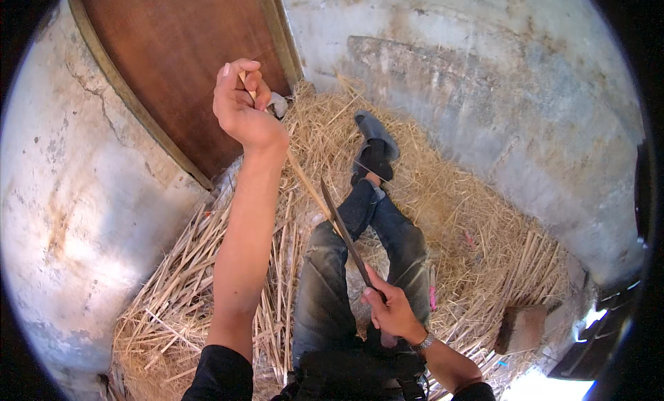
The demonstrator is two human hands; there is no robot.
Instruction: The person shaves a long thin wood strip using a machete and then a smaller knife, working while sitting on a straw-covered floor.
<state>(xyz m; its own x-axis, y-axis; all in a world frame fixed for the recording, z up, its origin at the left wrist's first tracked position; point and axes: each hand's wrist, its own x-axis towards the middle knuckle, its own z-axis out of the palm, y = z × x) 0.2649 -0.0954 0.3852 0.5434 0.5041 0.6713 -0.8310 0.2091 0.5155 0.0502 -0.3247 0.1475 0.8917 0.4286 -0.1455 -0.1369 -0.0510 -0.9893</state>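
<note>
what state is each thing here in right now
left grip, closed around stick
right grip, closed around knife
stick, held slanting
knife, unsheathed
door, looks shut
straw, loose, strewn about
wall, stained
jeans, faded
slipper, on foot
wristband, worn
brick, lying beside straw

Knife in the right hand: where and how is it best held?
Probably by its near end, coming from the person's right: the knife has a long, slender blade pointing forward and left beside the stick, and the right hand has its grip around that near end.
</note>
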